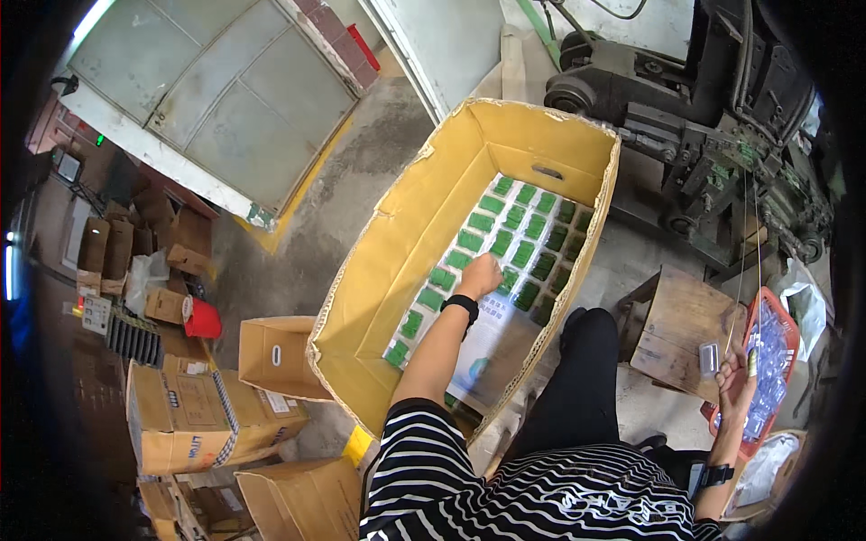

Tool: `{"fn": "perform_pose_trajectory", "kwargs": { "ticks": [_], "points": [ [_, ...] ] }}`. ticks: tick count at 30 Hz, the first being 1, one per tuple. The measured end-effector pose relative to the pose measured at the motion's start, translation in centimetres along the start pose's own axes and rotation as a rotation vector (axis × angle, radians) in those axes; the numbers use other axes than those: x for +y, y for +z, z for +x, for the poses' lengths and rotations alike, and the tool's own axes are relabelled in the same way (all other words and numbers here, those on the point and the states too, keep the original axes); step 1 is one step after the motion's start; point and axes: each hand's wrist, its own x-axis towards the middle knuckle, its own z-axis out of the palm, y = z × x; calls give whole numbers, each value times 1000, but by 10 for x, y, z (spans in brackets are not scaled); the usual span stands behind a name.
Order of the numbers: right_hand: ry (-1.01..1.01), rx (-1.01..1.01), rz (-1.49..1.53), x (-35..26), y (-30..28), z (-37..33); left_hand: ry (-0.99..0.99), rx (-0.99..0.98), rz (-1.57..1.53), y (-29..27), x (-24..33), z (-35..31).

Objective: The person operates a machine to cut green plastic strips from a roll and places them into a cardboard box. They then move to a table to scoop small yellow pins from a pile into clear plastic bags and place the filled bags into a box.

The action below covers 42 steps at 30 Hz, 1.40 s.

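My left hand (481,275) is inside a large yellow-brown cardboard box (406,225), its fingers curled closed. It is over rows of small green pieces in clear packs (469,240); whatever the fingers hold is hidden. Beside it, a printed sheet (492,334) with blue marks covers part of the rows. On the right, my right hand (737,383) is raised beside a red plastic basket (783,316) filled with clear plastic cases (767,356). Its fingers are bent around something small and greenish that I cannot make out. One clear case (710,359) is right at its fingertips.
A wooden stool (681,329) is between my leg and the basket. Dark machinery (686,126) occupies the far right. Several cartons (194,419) are stacked at the left, near a red bucket (204,318). A small open carton (281,356) touches the big box's left side.
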Motion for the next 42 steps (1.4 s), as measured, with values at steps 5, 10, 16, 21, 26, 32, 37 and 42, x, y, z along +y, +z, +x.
{"fn": "perform_pose_trajectory", "kwargs": {
  "ticks": [5,10,16,21,26,32,37,42],
  "points": [
    [49,62,-195,10,-17,-22,-26,7,-124,1,-5,-6],
    [125,85,-424,13,-30,-42,-102,67,-262,-24,-5,1],
    [300,-12,-597,32,-49,-44,-136,-25,-417,-62,4,-25],
    [332,9,-567,66,-100,-39,-212,-114,-203,-71,49,-26],
    [292,-127,-1316,83,-164,-52,-293,-124,-504,-71,131,-39],
    [354,427,-1235,7,-223,-174,-88,-731,-433,133,403,2],
    [464,910,-808,71,-304,-320,96,-1041,-252,258,573,-89],
    [907,1253,-536,159,-342,-496,184,-1288,-105,373,680,-217]
  ]
}}
